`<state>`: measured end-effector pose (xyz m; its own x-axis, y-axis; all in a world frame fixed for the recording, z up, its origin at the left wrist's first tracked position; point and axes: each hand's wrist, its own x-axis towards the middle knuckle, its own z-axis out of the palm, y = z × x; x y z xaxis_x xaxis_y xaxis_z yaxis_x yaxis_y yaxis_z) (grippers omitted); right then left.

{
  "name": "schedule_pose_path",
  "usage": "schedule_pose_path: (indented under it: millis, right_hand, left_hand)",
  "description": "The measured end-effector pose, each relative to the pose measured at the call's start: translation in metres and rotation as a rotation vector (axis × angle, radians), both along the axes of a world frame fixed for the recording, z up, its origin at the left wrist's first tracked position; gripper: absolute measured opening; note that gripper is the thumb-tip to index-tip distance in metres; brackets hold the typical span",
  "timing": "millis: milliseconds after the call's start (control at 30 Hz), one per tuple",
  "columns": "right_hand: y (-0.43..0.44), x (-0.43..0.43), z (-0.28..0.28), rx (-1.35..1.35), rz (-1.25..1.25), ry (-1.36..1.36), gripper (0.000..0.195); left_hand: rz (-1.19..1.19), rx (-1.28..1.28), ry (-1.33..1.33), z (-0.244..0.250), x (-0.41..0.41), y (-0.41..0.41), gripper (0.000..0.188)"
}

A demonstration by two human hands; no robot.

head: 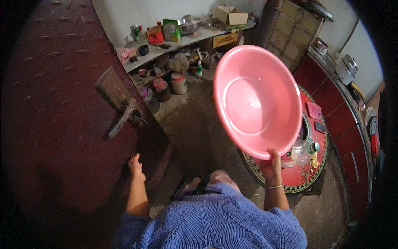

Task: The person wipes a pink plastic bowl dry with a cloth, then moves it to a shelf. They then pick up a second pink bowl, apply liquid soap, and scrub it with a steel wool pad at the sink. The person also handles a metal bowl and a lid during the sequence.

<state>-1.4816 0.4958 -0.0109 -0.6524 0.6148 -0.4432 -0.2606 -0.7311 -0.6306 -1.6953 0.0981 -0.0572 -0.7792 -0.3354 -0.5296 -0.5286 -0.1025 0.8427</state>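
Observation:
My right hand grips the lower rim of a pink plastic basin, thumb over the edge. The basin is tilted so that its inside faces me, and nothing lies in it. Behind it, partly hidden, is a round red table with a patterned border. My left hand is beside the dark red door, below its metal lever handle; it holds nothing. Whether it touches the door cannot be told.
The table bears a clear plastic bottle, a phone and a pink cloth. Lidded jars stand on the floor by a cluttered shelf. A red-tiled counter curves along the right.

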Motion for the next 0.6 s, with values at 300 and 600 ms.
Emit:
schedule_pose_path:
  millis: [300, 600]
  right_hand:
    - [0.037, -0.181, -0.031, -0.083, 0.007, -0.016, 0.021]
    - [0.085, -0.388, -0.049, -0.170, 0.198, -0.155, 0.013]
  left_hand:
    - [0.282, 0.066, 0.164, -0.031, -0.037, -0.009, 0.041]
    - [0.190, -0.582, 0.091, -0.108, -0.072, -0.036, 0.019]
